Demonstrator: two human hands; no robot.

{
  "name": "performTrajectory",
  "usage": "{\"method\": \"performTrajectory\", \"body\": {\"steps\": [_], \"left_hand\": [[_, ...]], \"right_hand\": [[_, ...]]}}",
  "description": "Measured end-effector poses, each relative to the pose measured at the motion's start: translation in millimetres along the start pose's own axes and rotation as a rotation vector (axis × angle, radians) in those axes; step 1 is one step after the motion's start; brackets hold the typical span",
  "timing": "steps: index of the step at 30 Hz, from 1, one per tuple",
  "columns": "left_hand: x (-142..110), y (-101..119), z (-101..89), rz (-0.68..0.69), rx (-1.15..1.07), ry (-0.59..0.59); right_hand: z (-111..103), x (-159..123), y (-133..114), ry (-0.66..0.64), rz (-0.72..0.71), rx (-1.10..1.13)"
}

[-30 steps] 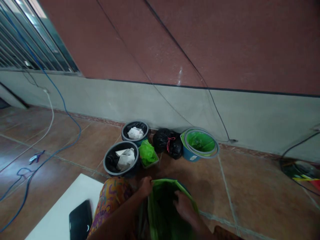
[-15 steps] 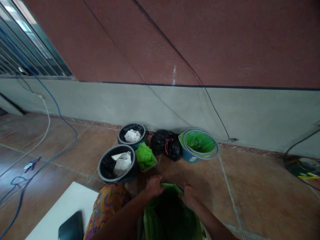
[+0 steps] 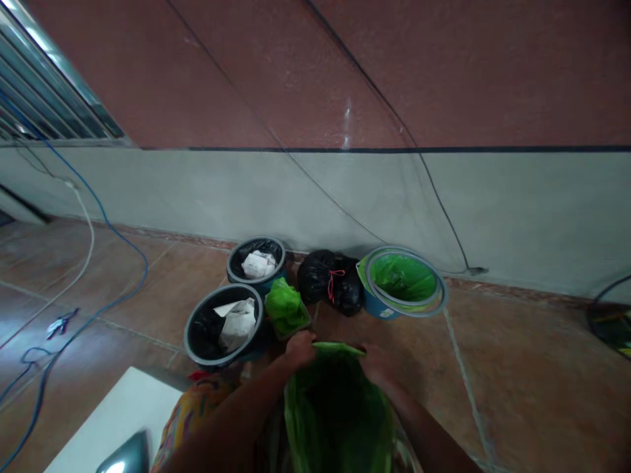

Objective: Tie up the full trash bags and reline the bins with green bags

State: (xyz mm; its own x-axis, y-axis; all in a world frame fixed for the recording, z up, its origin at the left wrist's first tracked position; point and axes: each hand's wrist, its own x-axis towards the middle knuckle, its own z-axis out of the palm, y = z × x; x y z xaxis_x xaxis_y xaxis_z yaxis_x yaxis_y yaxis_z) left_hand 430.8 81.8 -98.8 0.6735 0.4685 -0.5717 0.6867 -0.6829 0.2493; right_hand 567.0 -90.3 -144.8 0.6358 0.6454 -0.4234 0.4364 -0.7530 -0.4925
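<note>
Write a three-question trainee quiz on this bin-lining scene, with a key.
1. True or false: both hands grip the far edge of the green bag.
2. What colour is the tie on the black knotted bag by the wall?
3. The two black-lined bins hold: A) bottles B) crumpled white paper C) nothing.

Key:
1. True: the left hand and right hand each hold that edge.
2. Red.
3. B.

Thin glossy plastic green bag (image 3: 340,414); glossy tile floor (image 3: 517,368).
</note>
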Motion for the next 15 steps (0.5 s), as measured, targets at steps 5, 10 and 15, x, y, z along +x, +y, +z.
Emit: {"method": "performTrajectory", "body": {"steps": [5, 10, 15], "left_hand": [[33, 2, -35.8, 0.028, 0.038, 0.077], [62, 1, -59.4, 0.05, 0.002, 0.115], [83, -1, -63.7, 0.106, -0.041, 0.123]], "right_hand": [[-21, 31, -7, 0.03, 0.005, 0.18], [-26, 51, -9, 0.096, 0.028, 0.394], [-25, 57, -11, 0.152, 0.055, 0.381]]}}
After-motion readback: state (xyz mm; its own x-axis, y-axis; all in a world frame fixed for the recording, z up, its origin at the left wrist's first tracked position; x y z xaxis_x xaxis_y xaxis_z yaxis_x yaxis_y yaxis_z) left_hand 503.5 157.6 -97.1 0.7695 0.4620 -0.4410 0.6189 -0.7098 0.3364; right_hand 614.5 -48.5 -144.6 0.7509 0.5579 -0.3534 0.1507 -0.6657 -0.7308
